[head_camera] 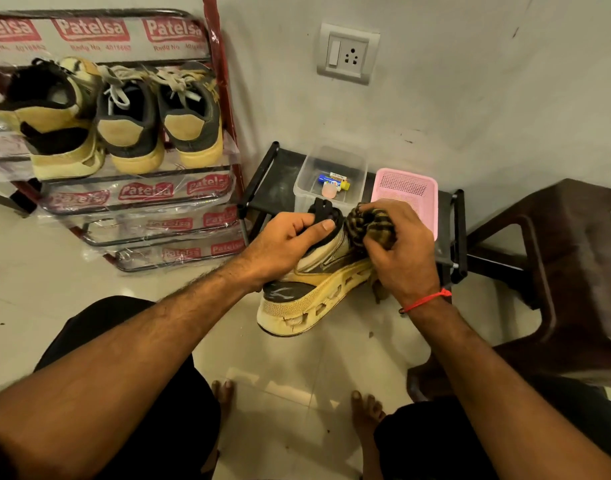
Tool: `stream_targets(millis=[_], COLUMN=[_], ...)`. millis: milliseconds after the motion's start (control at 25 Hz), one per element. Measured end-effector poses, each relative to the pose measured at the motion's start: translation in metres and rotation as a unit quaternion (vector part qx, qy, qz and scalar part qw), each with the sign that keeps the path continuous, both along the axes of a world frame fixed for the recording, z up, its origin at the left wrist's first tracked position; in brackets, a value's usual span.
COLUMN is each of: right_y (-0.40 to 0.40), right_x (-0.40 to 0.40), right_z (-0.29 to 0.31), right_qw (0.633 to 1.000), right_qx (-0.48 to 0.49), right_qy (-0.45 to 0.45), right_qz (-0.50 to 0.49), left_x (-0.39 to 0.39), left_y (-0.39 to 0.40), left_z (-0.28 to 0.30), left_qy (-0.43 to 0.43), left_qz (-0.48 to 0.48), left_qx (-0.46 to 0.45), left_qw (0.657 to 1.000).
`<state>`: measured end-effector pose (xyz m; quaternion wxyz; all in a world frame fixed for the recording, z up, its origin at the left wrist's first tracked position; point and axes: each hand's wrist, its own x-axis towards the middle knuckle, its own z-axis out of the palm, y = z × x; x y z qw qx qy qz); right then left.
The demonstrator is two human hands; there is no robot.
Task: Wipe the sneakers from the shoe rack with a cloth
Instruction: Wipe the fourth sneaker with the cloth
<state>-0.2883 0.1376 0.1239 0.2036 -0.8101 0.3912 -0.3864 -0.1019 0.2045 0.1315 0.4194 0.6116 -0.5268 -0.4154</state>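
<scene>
At the far left a red-framed shoe rack (224, 109), its shelves still wrapped in printed plastic, stands against the wall. Its upper shelf carries three sneakers with their heels outward: a black-and-yellow sneaker (51, 123) at the left, then a grey pair (158, 116) with tan heel patches and pale laces, side by side and touching.

Right of the rack, a low black stand (272, 178) holds a clear plastic box (331, 168) with a few small items inside, and just beside it a pink perforated basket (406, 188). A switch and socket plate (347, 53) sits on the wall above.

In front of the stand, the left hand (283, 244) grips the held sneaker (317, 289) at its collar, thumb pressed over the black tongue, fingers curled round the opening. The shoe is lifted off the floor and tilted, its yellow cut-out sole facing down and toward the viewer.

The right hand (401, 251) has its fingers bunched round a dark checked cloth (369, 226), pressing it against the upper side of the sneaker near the collar. A red thread (425, 301) circles that wrist.

Further right stands a dark brown plastic chair (556, 271). Below, two bare feet (366, 410) rest on the pale tiled floor (290, 375).
</scene>
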Motion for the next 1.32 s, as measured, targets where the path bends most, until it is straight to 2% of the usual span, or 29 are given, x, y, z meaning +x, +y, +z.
stream_targets(millis=[120,320,400,520,600,680,720,880,1040,1160,1200,1320], right_y=[0.010,-0.025,-0.007,0.021,-0.002,-0.022,-0.020,0.019,-0.003,0.024,0.019,-0.027], right_x=[0.001,-0.017,-0.006,0.008,-0.004,-0.017,-0.016,0.010,0.000,0.011,0.009,-0.016], right_z=[0.004,-0.001,0.001,0.003,0.003,0.001,0.000,-0.003,0.001,-0.001,-0.003,-0.006], right_qw=[0.998,0.989,0.994,0.998,0.998,0.993,0.993,1.000,0.998,0.999,0.998,0.997], right_qx=[-0.014,0.065,0.065,0.000,-0.023,0.008,0.024,0.005,0.018,-0.020,-0.037,-0.008], right_qy=[0.018,0.093,0.072,0.044,0.057,0.059,0.048,0.005,0.008,0.008,0.020,0.021], right_qz=[0.066,-0.100,-0.053,0.033,-0.021,-0.104,-0.107,0.007,-0.060,0.035,0.039,-0.079], left_x=[0.002,0.002,0.002,0.005,0.005,0.004,0.003,0.004,0.005,0.007,0.009,0.006], left_y=[0.001,-0.001,-0.001,0.001,0.002,0.001,0.002,0.002,0.006,0.004,0.003,0.005], left_z=[-0.009,-0.021,-0.020,-0.017,-0.015,-0.015,-0.015,-0.012,-0.009,-0.008,-0.007,-0.005], left_qy=[-0.096,-0.203,-0.200,-0.170,-0.163,-0.171,-0.175,-0.157,-0.154,-0.129,-0.119,-0.124], left_qz=[-0.016,-0.019,-0.003,0.024,0.032,0.032,0.031,0.048,0.049,0.082,0.089,0.066], left_qx=[-0.074,-0.076,-0.084,-0.117,-0.127,-0.117,-0.109,-0.108,-0.104,-0.090,-0.087,-0.076], left_qw=[0.993,0.976,0.976,0.978,0.978,0.978,0.978,0.981,0.981,0.984,0.985,0.987])
